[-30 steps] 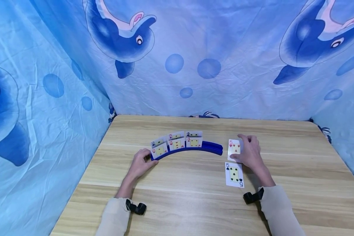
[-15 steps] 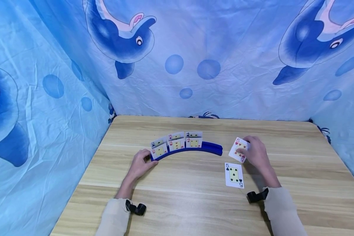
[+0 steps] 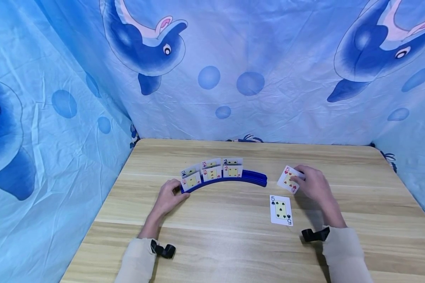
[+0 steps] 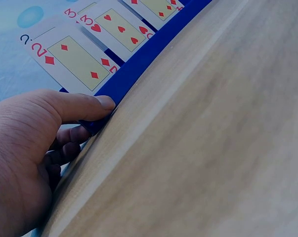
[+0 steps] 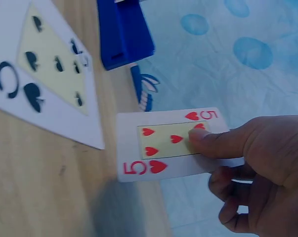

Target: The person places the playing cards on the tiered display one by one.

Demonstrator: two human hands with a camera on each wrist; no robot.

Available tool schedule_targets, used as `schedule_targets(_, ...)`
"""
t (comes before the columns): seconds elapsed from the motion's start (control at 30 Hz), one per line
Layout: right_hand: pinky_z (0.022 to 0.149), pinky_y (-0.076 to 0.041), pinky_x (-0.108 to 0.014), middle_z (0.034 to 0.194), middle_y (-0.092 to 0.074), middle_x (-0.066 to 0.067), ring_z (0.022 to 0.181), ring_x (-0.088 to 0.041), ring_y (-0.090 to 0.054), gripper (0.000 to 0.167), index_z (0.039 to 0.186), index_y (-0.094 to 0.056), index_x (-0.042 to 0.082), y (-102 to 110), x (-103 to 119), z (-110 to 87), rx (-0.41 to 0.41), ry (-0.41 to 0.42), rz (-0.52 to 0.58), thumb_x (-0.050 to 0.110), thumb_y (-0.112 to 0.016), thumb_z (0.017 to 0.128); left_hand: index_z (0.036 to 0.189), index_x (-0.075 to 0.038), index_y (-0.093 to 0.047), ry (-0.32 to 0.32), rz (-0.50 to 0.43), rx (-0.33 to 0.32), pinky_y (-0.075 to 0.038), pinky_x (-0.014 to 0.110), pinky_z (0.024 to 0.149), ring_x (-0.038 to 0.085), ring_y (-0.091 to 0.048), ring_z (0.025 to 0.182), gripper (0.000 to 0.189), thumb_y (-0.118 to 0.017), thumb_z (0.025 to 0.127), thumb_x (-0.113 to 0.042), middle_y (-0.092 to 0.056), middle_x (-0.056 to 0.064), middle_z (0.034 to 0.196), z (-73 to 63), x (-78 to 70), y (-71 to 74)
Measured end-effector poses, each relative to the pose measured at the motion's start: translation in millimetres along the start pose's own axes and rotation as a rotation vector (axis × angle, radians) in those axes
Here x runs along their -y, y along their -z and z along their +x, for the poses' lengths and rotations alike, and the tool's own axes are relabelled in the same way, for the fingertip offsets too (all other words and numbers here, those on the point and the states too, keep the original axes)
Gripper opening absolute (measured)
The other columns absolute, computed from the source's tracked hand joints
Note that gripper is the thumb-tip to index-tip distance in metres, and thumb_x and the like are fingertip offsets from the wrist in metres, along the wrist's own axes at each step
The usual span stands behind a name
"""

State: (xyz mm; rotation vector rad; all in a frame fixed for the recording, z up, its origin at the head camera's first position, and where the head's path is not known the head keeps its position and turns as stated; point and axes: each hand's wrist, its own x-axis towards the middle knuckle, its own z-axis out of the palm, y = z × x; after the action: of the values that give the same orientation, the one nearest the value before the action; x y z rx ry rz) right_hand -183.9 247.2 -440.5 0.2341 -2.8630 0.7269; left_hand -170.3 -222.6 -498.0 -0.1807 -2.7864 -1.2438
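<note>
My left hand grips the left end of a curved blue card holder, thumb on its front face in the left wrist view. Two rows of cards stand in the holder, among them a two of diamonds, a three of hearts and a four of diamonds. Its right end bears no cards. My right hand pinches the five of hearts at its right edge, thumb on the face, tilted and raised off the table. Nearer me, the five of spades lies face up.
The wooden table reaches back to a blue curtain printed with dolphins, which also hangs along the left and right sides. Black wrist cameras sit on both wrists, over beige sleeves.
My right hand has picked the five of hearts up from the table, turned it to a slant and drawn it slightly right. My left hand stays on the holder.
</note>
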Motion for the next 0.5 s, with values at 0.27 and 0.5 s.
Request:
schedule_targets(0.27,0.065,-0.049,-0.033,0.104,-0.071,-0.027,0.083,-0.03,-0.067,0.024,0.116,-0.067,-0.005,10.0,2.5,-3.6,0.076,0.001,0.057,0.007,-0.062,0.096,0.108,0.001,-0.072,0.0,-0.002,0.006,-0.047,0.039,0.091,0.027,-0.06,0.103,0.033,-0.082,0.08,-0.012,-0.07,0.015,0.108,0.7,-0.1,-0.5)
schedule_targets(0.5,0.061,-0.044,-0.024,0.098,-0.073,-0.024,0.077,-0.024,-0.064,0.022,0.113,-0.07,-0.005,15.2,6.2,-4.3,-0.002,0.028,0.109,0.007,-0.064,0.096,0.109,0.001,-0.072,0.007,-0.004,0.004,-0.048,0.038,0.092,0.028,-0.06,0.104,0.034,-0.081,0.08,-0.012,-0.07,0.016,0.11,-0.2,0.7,-0.6)
